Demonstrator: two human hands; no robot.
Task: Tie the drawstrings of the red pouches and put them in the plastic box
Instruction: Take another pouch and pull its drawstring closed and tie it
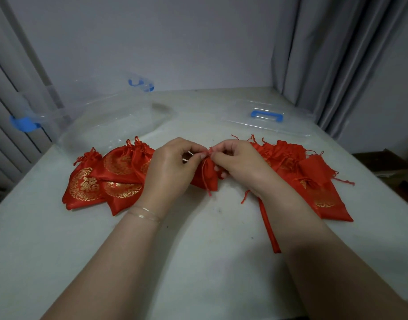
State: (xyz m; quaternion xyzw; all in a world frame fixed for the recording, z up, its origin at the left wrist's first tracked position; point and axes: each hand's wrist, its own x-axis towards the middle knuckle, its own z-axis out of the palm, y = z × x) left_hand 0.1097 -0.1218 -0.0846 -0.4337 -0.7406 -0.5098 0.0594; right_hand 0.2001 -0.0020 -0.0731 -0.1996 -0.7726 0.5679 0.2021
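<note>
1. Red pouch (204, 174) is held mid-table, its neck pinched between left hand (170, 167) and right hand (240, 165).
2. Drawstring (210, 151) is gripped by both; ends should be pulled evenly, knot cinched at neck.
3. Plastic box (106, 118) sits open, rear left.

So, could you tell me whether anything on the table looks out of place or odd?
Nothing looks damaged or spilled. The box holds no pouches, and its lid lies apart on the table. Both hands, left hand and right hand, pinch one pouch at its neck.
</note>
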